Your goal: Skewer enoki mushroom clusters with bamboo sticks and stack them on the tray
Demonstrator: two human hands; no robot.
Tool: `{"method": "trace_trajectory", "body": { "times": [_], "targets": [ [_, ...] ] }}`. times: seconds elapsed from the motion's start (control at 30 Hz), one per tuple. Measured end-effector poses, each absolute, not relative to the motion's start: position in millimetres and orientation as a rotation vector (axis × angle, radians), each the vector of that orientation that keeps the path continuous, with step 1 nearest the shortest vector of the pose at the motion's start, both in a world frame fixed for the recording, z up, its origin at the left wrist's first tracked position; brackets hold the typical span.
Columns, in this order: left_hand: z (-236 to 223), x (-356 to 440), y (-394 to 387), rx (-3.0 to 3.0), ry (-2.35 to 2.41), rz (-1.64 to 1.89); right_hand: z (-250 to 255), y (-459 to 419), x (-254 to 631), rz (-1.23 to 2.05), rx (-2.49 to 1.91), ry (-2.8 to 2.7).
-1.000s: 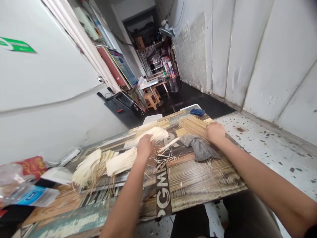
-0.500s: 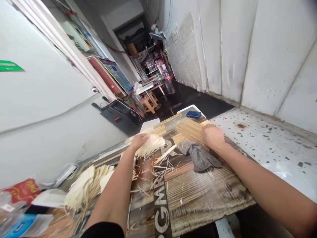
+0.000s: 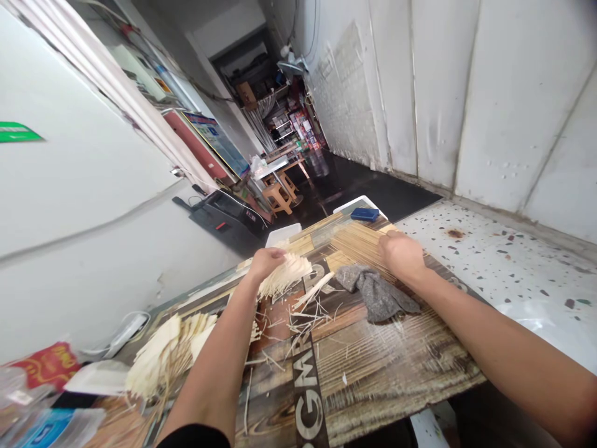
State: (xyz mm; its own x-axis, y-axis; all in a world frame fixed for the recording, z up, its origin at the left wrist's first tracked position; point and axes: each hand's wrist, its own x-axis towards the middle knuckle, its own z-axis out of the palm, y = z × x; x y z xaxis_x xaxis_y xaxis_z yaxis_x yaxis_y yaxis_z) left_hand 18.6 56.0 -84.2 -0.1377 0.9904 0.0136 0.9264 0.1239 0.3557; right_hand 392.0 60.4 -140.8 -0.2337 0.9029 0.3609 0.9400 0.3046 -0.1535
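At the middle of the table, my left hand (image 3: 267,261) has its fingers closed at the edge of a stack of pale, thin folded sheets (image 3: 289,274). Its fingertips are partly hidden. My right hand (image 3: 402,254) is curled over the right end of a spread bundle of bamboo skewers (image 3: 357,244); what its fingers pinch there is mostly covered. A crumpled grey cloth (image 3: 380,295) lies just in front of the skewers. Between the hands are loose pale strips (image 3: 313,305). Past my left forearm sits another heap of pale sheets with thin sticks (image 3: 170,345).
On the wood-patterned table (image 3: 392,367), a blue box (image 3: 364,214) stands near the far edge. A red packet (image 3: 44,366), a white tray (image 3: 97,376) and a plastic bottle (image 3: 51,429) crowd the left. Stools (image 3: 278,196) stand farther back.
Both hands stay nearly in place, the left by the pale sheets and the right at the skewers. The view shifts slightly.
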Motion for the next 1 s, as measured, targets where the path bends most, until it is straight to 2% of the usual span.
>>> {"method": "trace_trajectory", "body": {
  "times": [0.17, 0.5, 1.0],
  "targets": [
    [-70.4, 21.0, 61.4, 1.975, 2.058, 0.374, -140.8, 60.4, 391.7, -0.136, -1.640, -2.193],
    [-89.6, -5.5, 65.1, 1.916, 1.961, 0.104, -136.1, 57.3, 390.2, -0.130, -1.628, -2.214],
    [-89.4, -18.3, 73.9, 1.966, 1.967, 0.086, -136.1, 56.3, 390.3, -0.121, -1.638, -2.232]
  ]
}}
